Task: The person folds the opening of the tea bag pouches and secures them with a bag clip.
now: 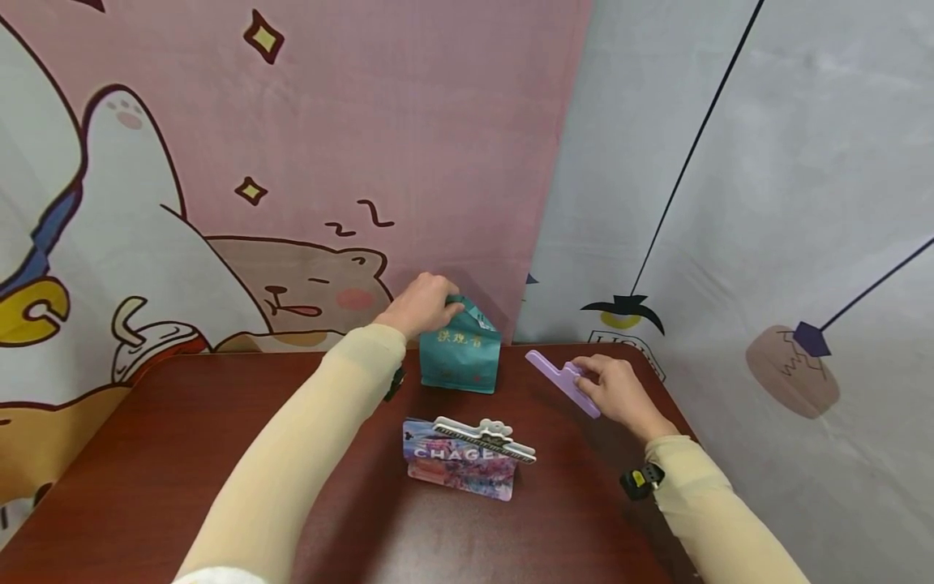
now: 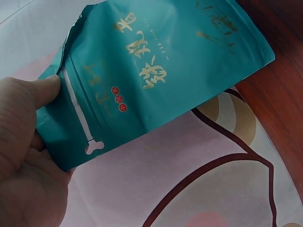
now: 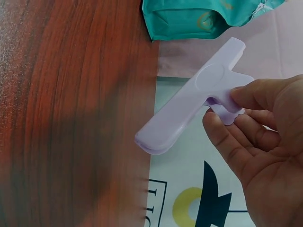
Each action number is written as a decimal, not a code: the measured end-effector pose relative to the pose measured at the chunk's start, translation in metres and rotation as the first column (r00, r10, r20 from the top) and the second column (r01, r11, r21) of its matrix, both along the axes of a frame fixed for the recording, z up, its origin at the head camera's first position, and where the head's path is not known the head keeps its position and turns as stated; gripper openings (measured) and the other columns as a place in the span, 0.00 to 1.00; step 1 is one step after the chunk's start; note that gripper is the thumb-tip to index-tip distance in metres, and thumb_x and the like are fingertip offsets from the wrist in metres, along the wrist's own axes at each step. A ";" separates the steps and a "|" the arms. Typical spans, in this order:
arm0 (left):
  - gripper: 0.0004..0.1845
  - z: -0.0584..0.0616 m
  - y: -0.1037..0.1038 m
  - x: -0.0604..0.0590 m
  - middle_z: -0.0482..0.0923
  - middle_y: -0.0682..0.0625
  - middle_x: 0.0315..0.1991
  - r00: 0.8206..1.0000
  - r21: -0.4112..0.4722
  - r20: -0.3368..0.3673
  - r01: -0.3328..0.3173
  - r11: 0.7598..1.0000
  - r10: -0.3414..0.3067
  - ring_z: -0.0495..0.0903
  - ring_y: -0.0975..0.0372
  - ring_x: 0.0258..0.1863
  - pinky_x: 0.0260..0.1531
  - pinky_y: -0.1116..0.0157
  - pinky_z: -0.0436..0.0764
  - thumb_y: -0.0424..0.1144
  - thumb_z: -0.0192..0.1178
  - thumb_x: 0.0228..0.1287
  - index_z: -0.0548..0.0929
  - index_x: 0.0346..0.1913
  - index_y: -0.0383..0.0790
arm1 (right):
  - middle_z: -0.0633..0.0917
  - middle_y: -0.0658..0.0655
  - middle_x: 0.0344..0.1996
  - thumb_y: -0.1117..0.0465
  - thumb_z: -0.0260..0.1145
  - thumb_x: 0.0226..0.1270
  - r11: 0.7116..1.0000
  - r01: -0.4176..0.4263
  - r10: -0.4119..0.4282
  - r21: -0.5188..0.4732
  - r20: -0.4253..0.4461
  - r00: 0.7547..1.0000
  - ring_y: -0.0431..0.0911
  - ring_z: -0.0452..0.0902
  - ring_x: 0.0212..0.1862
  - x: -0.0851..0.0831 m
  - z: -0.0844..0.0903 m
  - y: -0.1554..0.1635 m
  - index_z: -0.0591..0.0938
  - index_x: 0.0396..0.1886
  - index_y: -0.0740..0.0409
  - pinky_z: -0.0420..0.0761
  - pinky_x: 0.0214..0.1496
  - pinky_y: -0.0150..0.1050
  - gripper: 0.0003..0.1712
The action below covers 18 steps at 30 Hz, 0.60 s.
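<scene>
The left hand (image 1: pixel 422 305) is gripping the top edge of the teal pouch (image 1: pixel 460 355), with the thumb (image 2: pixel 45 90) pressing against the seal strip and the other fingers curling behind it, as the left wrist view is showing. The pouch is standing upright on the table (image 1: pixel 182 454) near its far edge, close to the pink backdrop (image 1: pixel 365 122), and its mouth is looking crumpled rather than flat; no clip is sitting on it. The right hand (image 1: pixel 620 393) is pinching the handle of the purple clip (image 1: pixel 563 381) between thumb and curled fingers (image 3: pixel 222 137), holding it just above the table's right corner, apart from the pouch and to its right. The clip's long bar is pointing toward the back; whether it is being squeezed apart cannot be told from these views. Nearer the person, a second pouch (image 1: pixel 460 469), printed in pink and blue, is lying on the table with a white clip (image 1: pixel 485 439) already clamping across its top. Judging from this layout, one pouch is standing finished, while the teal one is only being steadied: the purple clip has not yet been brought to its mouth, so flattening or folding the top and clamping it are remaining.
</scene>
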<state>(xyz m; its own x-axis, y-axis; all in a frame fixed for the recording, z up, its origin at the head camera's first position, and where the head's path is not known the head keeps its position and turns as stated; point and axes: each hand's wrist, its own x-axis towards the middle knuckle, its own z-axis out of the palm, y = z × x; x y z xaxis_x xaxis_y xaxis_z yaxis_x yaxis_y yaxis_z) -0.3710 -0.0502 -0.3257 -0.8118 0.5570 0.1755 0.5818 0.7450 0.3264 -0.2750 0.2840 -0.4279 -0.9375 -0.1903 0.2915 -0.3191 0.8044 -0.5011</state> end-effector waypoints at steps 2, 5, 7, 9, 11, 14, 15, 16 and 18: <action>0.22 -0.001 0.000 0.000 0.62 0.53 0.18 1.000 0.006 0.003 -0.003 1.000 0.003 0.65 0.62 0.19 0.26 0.65 0.67 0.39 0.60 0.77 0.70 0.20 0.45 | 0.87 0.68 0.46 0.71 0.70 0.66 1.000 0.004 -0.004 0.003 0.000 1.000 0.53 0.83 0.38 -0.001 0.000 -0.001 0.86 0.53 0.68 0.86 0.41 0.53 0.16; 0.22 -0.002 0.000 0.001 0.63 0.52 0.18 1.000 0.006 0.004 -0.006 1.000 0.006 0.65 0.62 0.19 0.26 0.65 0.67 0.39 0.60 0.77 0.71 0.21 0.45 | 0.87 0.68 0.47 0.71 0.71 0.66 1.000 0.004 -0.004 0.005 -0.011 1.000 0.54 0.83 0.38 -0.002 0.002 -0.001 0.86 0.53 0.68 0.86 0.41 0.53 0.16; 0.22 -0.002 0.000 0.001 0.63 0.52 0.18 1.000 0.003 0.004 -0.008 1.000 0.008 0.66 0.62 0.19 0.26 0.65 0.67 0.39 0.60 0.78 0.71 0.21 0.45 | 0.87 0.68 0.46 0.72 0.71 0.66 1.000 0.004 -0.004 0.003 -0.017 1.000 0.54 0.83 0.38 -0.003 0.002 -0.002 0.87 0.53 0.68 0.85 0.41 0.53 0.16; 0.22 -0.002 -0.001 0.002 0.63 0.52 0.19 1.000 0.001 0.003 -0.011 1.000 0.011 0.66 0.61 0.20 0.27 0.65 0.67 0.39 0.59 0.78 0.71 0.21 0.45 | 0.87 0.68 0.46 0.72 0.70 0.66 1.000 0.004 -0.004 0.000 -0.018 1.000 0.53 0.83 0.37 -0.004 0.003 -0.002 0.87 0.52 0.68 0.85 0.40 0.52 0.15; 0.21 -0.002 -0.001 0.003 0.63 0.51 0.19 1.000 0.001 0.004 -0.013 1.000 0.013 0.66 0.61 0.20 0.27 0.65 0.68 0.39 0.59 0.78 0.71 0.21 0.45 | 0.88 0.68 0.46 0.72 0.70 0.66 1.000 0.011 -0.011 -0.003 -0.018 1.000 0.53 0.83 0.37 -0.005 0.004 -0.002 0.87 0.52 0.67 0.85 0.39 0.51 0.15; 0.22 -0.002 0.000 0.003 0.63 0.52 0.19 1.000 0.009 0.004 -0.012 1.000 0.012 0.66 0.61 0.20 0.27 0.65 0.68 0.39 0.59 0.78 0.70 0.21 0.45 | 0.88 0.67 0.45 0.71 0.70 0.66 1.000 0.018 -0.018 -0.008 -0.020 1.000 0.52 0.83 0.36 -0.005 0.005 -0.002 0.87 0.51 0.67 0.84 0.38 0.50 0.14; 0.22 -0.002 0.000 0.003 0.63 0.52 0.19 1.000 0.011 0.003 -0.011 1.000 0.011 0.66 0.61 0.20 0.26 0.65 0.67 0.39 0.59 0.78 0.70 0.20 0.45 | 0.88 0.67 0.45 0.71 0.70 0.66 1.000 0.021 -0.021 -0.007 -0.022 1.000 0.53 0.83 0.36 -0.006 0.005 -0.002 0.87 0.51 0.67 0.84 0.38 0.50 0.14; 0.22 -0.002 0.000 0.003 0.63 0.52 0.18 1.000 0.013 0.000 -0.010 1.000 0.010 0.66 0.61 0.19 0.26 0.65 0.67 0.39 0.59 0.78 0.69 0.20 0.45 | 0.88 0.67 0.45 0.71 0.70 0.66 1.000 0.023 -0.023 -0.009 -0.022 0.999 0.52 0.83 0.36 -0.006 0.005 -0.002 0.87 0.51 0.67 0.85 0.38 0.50 0.14; 0.23 -0.002 0.000 0.003 0.62 0.52 0.18 1.000 0.018 -0.005 -0.008 1.000 0.008 0.65 0.62 0.19 0.26 0.65 0.67 0.39 0.60 0.77 0.68 0.20 0.45 | 0.88 0.67 0.45 0.71 0.70 0.66 1.000 0.028 -0.028 -0.012 -0.021 0.999 0.53 0.83 0.36 -0.006 0.005 -0.002 0.87 0.52 0.66 0.85 0.39 0.50 0.14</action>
